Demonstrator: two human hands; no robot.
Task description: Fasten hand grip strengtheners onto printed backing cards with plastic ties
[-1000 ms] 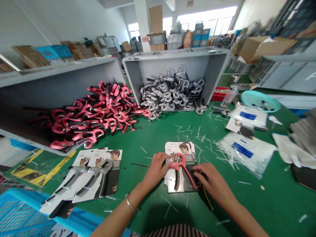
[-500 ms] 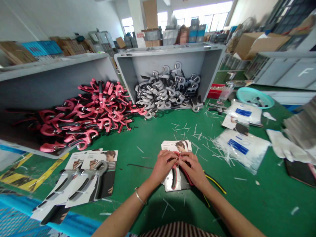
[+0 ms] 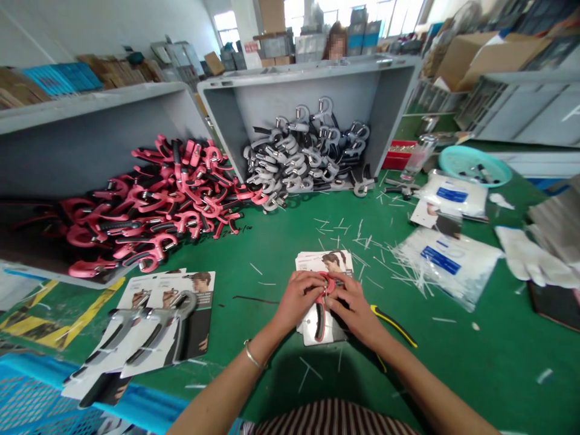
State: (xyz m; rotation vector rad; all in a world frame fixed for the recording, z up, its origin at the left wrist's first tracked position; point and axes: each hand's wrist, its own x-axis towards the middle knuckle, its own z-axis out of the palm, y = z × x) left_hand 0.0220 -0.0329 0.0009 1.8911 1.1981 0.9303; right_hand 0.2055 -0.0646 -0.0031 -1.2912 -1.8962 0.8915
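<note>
A red and black hand grip strengthener (image 3: 320,322) lies over a small stack of printed cards (image 3: 336,333) in front of me. My left hand (image 3: 296,302) has its fingers closed round the upper left of the strengthener. My right hand (image 3: 357,309) pinches at the spring area from the other side; a small white tie seems to be at the fingertips, too small to be sure. The right handle is mostly hidden under my right hand. Pliers with yellow and black handles (image 3: 395,327) lie partly beneath my right forearm.
Grey bins hold red strengtheners (image 3: 194,199) and grey strengtheners (image 3: 294,160). Carded grey strengtheners (image 3: 154,332) lie at left. White ties (image 3: 357,241) are scattered mid-table. At right are bags of ties (image 3: 446,263), a turquoise dish (image 3: 453,158) and white gloves (image 3: 528,260). A person (image 3: 336,45) is behind the bins.
The camera view has shifted slightly. My right hand's fingers have moved a little on the strengthener, and its right handle is now more hidden. Both hands stay over the cards.
</note>
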